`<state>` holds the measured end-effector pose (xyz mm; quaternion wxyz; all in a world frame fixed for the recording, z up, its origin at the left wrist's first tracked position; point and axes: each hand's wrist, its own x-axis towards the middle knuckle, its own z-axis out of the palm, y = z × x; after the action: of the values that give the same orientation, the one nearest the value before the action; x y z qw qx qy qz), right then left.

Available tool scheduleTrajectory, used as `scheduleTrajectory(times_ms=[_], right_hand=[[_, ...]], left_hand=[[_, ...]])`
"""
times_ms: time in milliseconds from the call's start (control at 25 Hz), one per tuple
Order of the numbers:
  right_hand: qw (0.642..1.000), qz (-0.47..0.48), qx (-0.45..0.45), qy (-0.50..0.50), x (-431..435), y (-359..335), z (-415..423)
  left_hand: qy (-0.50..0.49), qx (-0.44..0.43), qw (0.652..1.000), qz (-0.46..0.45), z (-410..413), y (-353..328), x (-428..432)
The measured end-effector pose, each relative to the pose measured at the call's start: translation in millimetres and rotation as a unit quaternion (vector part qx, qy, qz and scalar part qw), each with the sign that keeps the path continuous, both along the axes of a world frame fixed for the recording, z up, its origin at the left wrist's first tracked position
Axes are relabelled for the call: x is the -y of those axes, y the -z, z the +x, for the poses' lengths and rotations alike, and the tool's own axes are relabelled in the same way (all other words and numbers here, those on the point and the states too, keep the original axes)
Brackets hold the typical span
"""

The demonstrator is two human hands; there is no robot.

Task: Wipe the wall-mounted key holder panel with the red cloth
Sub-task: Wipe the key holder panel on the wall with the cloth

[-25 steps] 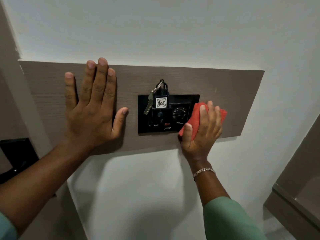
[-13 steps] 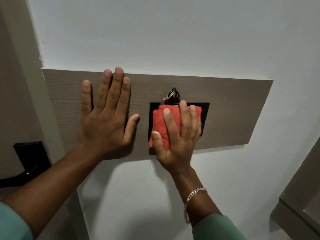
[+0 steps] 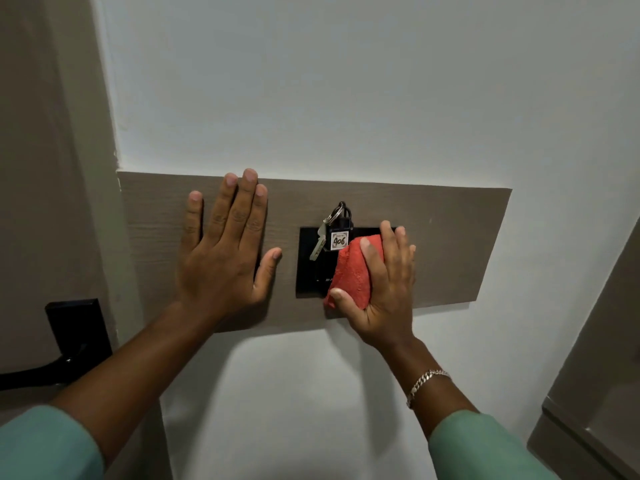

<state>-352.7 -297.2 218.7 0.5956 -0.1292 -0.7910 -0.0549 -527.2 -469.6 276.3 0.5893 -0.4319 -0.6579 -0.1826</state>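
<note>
Both hands are up on the wooden panel fixed to the white wall. Her left hand lies flat and spread wide on the panel's left part, holding nothing. At the panel's middle sits a black holder plate, with a key and a tag marked 406 hanging over it. Her right hand presses the bunched red cloth against the plate's right side, fingers wrapped over it.
</note>
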Motion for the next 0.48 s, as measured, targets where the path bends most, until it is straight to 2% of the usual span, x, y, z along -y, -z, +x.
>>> scheduleTrajectory(times_ms=[120,200,280,320,400,480], right_hand=[[0.998,-0.067,0.011,-0.013,14,-2,3],[0.997,-0.046,0.054,-0.007,13,-3,12],[0.996,-0.029,0.09,-0.004,10,-8,23],[0.994,-0.027,0.101,-0.011,9,-10,28],[0.991,-0.032,0.124,-0.031,7,-11,32],[0.988,-0.02,0.147,-0.038,3,-10,36]], left_hand=[[0.091,0.054,0.994,0.037,16,8,5],[0.166,0.113,0.975,0.093,47,27,2],[0.229,0.218,0.943,0.101,83,41,-7],[0.251,0.291,0.919,0.092,99,44,-13],[0.292,0.44,0.843,0.103,120,43,-24],[0.308,0.528,0.779,0.142,130,44,-35]])
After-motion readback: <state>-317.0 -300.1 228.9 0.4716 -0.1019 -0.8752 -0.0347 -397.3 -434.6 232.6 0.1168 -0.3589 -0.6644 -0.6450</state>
